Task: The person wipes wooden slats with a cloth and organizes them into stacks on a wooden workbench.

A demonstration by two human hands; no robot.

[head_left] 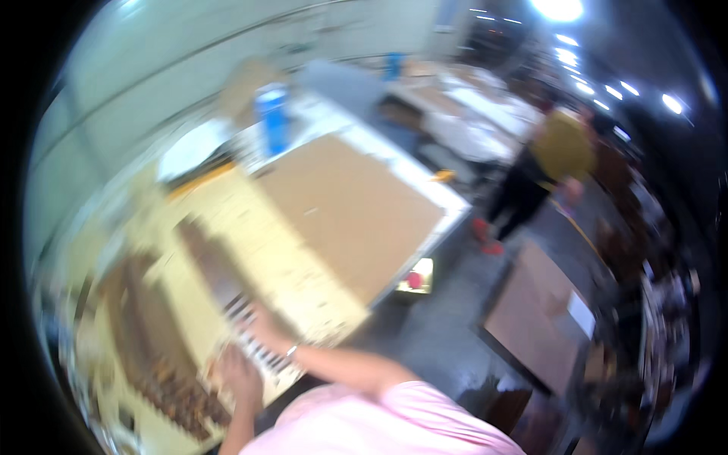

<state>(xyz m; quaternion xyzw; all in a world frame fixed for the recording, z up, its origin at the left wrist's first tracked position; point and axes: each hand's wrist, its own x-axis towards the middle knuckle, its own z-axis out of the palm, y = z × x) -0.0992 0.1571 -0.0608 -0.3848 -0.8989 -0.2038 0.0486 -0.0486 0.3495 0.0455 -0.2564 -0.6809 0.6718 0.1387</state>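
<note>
The picture is smeared by motion. My right hand (262,327) is at a strip with alternating dark and white bars (241,311), which lies on the pale yellow tabletop (280,258). My left hand (236,373) is just left of the same strip, close to the table's near edge. The fingers of both hands are too blurred to show whether they grip anything. Beyond the barred strip, in line with it, lies a long brown strip (203,246). A heap of long brown strips (148,334) with ragged near ends stretches along the left side.
A large brown board (356,212) lies on the table's right part, with a blue cylindrical container (273,121) behind it. Another brown board (538,315) stands low at the right. A person in a yellow-green top (563,148) is farther back. White wrapped goods (478,114) lie behind.
</note>
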